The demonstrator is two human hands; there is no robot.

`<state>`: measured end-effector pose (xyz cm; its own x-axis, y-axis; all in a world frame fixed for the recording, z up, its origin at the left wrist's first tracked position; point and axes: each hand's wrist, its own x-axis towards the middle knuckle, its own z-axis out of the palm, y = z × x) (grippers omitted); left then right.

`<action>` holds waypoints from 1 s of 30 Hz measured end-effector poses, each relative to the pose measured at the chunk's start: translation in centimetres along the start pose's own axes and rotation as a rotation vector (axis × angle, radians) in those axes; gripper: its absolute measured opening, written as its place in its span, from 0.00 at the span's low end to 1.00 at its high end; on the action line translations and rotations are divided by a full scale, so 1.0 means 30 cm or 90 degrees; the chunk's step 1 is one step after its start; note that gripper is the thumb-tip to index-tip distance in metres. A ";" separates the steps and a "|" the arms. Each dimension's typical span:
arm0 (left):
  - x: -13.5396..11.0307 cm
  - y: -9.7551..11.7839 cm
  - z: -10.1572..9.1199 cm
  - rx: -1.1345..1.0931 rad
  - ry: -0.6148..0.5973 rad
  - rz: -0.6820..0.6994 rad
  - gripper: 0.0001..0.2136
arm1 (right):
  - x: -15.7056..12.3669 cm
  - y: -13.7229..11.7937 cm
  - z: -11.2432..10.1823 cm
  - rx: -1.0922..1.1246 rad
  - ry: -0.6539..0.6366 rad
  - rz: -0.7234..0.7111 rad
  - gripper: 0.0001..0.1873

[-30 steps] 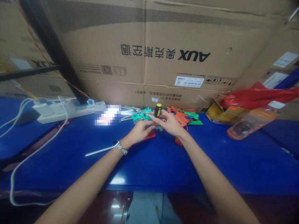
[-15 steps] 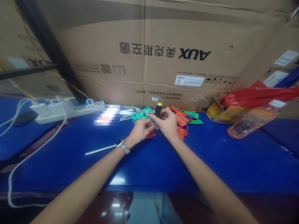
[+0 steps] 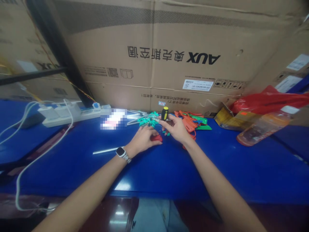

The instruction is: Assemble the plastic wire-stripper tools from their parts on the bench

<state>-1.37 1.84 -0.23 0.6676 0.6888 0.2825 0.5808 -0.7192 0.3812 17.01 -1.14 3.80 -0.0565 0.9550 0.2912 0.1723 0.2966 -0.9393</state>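
My left hand (image 3: 142,139) is closed, thumb and fingers pinching a small red plastic piece (image 3: 156,138) on the blue table. Just to the right, my right hand (image 3: 178,129) has its fingers curled round a screwdriver, whose black-and-yellow handle (image 3: 164,113) points upward; its lower end is hard to make out. Behind both hands lies a bundle of metal rods with green plastic parts (image 3: 146,120). Red plastic pieces with loops (image 3: 188,123) and green ones (image 3: 204,127) are heaped beyond my right hand. A single metal rod (image 3: 105,150) lies beside my left wrist.
A large cardboard box (image 3: 169,35) stands along the table's back. At left are a power strip (image 3: 65,118) and a white cable (image 3: 45,148). A blurred bright patch covers something near the rods. On the right, a drink bottle (image 3: 265,127) leans by a yellow carton (image 3: 229,117) and red bag (image 3: 265,100).
My hands have moved slightly apart. The left has come down onto the red piece, while the right stays with the upright screwdriver. The whole view has shifted a little.
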 end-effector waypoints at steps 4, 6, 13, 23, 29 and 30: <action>0.008 -0.011 0.001 -0.018 -0.019 0.004 0.13 | 0.012 0.027 0.034 0.005 0.078 -0.009 0.19; 0.010 -0.018 0.005 -0.059 -0.028 0.000 0.12 | 0.018 0.042 0.057 0.021 0.143 -0.021 0.20; 0.008 -0.014 0.005 -0.115 -0.054 -0.012 0.09 | 0.007 0.040 0.032 0.019 0.057 -0.003 0.22; 0.004 -0.001 0.004 -0.103 -0.057 -0.023 0.08 | 0.013 0.051 0.087 0.041 0.198 -0.021 0.23; 0.001 0.002 0.000 -0.093 -0.063 -0.029 0.08 | 0.021 0.038 0.040 0.096 0.023 -0.001 0.24; 0.001 0.002 0.000 -0.095 -0.062 -0.030 0.08 | 0.018 0.032 0.023 0.081 -0.030 0.008 0.23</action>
<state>-1.32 1.82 -0.20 0.6873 0.7044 0.1771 0.5423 -0.6598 0.5202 16.47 -0.33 2.94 -0.1023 0.9564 0.2735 0.0471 0.2793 -0.9591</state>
